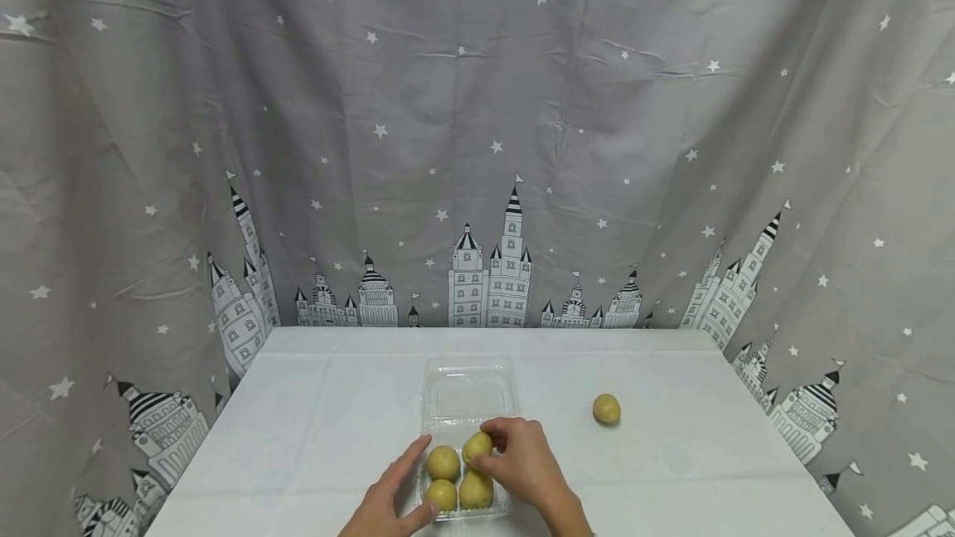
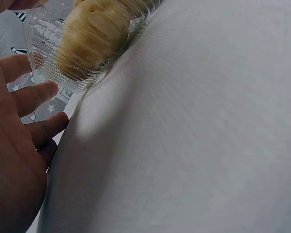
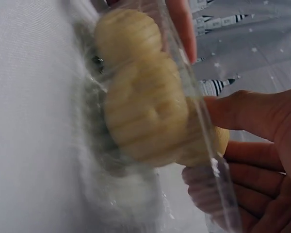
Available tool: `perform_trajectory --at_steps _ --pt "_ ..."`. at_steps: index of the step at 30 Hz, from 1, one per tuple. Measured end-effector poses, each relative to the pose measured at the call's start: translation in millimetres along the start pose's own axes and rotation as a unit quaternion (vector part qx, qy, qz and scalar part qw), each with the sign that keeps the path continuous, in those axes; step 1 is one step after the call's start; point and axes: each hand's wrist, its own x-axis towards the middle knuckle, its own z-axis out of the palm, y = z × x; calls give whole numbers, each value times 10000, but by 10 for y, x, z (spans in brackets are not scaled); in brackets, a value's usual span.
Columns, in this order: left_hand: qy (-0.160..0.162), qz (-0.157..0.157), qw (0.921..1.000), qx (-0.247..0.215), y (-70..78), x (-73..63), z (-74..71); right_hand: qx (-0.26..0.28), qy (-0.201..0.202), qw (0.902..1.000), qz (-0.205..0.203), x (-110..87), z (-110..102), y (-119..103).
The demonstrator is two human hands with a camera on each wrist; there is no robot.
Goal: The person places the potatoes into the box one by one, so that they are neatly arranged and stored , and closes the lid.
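A clear plastic clamshell box (image 1: pixel 501 505) stands near the table's front with several potatoes in it. Between thumb and fingers my right hand (image 1: pixel 528 464) pinches the back right potato (image 1: pixel 476 447), low in the box. In the right wrist view this potato (image 3: pixel 221 140) shows behind the clear wall. My left hand (image 1: pixel 386 497) lies along the box's left side, fingers extended, its thumb at the front left potato (image 1: pixel 442 494). The back left potato (image 1: pixel 443 463) and front right potato (image 1: pixel 476 491) sit beside these.
The box's lid (image 1: pixel 470 394) lies folded back on the white-covered table (image 1: pixel 336 404). Another potato (image 1: pixel 607 409) lies on the table to the right of the box. A grey curtain (image 1: pixel 477 106) printed with castles and stars hangs behind and around the table.
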Motion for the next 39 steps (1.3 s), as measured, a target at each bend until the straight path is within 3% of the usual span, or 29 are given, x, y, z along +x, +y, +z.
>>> perform_trajectory --at_steps 13,23,39 --pt "12 -78 10000 28 26 -5 -1 -394 396 9980 306 26 126 -98" --pt "13 -200 9998 11 21 15 12 -577 -45 9976 377 47 81 -102" --pt "29 -200 9998 25 -5 12 14 -632 -213 9975 243 14 -11 -134"
